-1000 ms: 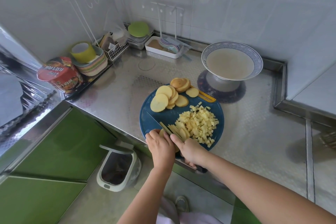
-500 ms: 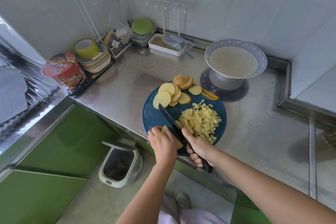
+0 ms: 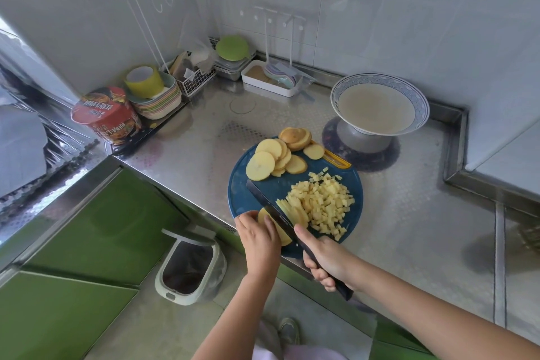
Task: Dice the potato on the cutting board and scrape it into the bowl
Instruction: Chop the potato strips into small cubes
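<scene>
fingers of the right hand [image 3: 327, 260] wrap the black knife [image 3: 280, 222] handle, blade angled down across stacked potato slices [image 3: 276, 226]. left hand [image 3: 258, 238], fingers curled, pins those slices on the round blue cutting board [image 3: 245, 199]. diced potato [image 3: 324, 204] is heaped just right of the blade; round slices [image 3: 274, 159] lie at the board's far edge. patterned bowl [image 3: 420, 102] stands beyond.

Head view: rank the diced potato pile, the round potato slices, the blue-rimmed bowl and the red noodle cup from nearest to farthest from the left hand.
From the left hand:
1. Diced potato pile, just to its right on the board.
2. Round potato slices, at the board's far edge.
3. Blue-rimmed bowl and red noodle cup: bowl far right, cup far left; too close to call.
</scene>
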A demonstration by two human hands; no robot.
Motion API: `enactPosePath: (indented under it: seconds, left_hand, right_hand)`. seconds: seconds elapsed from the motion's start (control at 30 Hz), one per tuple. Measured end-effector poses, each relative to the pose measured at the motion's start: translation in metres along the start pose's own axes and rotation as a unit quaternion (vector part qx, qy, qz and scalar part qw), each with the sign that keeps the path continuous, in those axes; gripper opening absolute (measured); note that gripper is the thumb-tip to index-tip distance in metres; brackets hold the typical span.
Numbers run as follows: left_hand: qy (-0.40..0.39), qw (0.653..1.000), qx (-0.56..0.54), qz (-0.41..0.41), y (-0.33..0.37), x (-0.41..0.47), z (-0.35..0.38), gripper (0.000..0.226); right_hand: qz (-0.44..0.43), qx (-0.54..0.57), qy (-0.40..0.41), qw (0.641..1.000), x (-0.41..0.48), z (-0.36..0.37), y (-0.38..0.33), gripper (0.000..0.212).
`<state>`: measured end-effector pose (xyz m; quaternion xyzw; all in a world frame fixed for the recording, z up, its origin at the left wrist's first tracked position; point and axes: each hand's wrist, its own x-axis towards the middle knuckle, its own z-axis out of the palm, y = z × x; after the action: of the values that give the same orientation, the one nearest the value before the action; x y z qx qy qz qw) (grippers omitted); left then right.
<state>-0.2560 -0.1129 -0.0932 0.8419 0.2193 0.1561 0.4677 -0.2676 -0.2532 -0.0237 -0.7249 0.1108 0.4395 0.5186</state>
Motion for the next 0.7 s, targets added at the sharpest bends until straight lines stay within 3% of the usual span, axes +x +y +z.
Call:
enactPosePath:
  seconds: [0.33,0.7]
  left_hand:
    - [0.030,1.000,-0.004,-0.007,-0.003,0.001,0.007,0.012]
    - [0.064,0.997,0.008,0.039,-0.008,0.001,0.013,0.017]
  right_hand:
    - [0.027,0.012,-0.035,0.999,-0.003,0.000,-0.001,0.071]
    - [0.036,-0.061,0.009,0.997,0.002,0.007,-0.001,0.070]
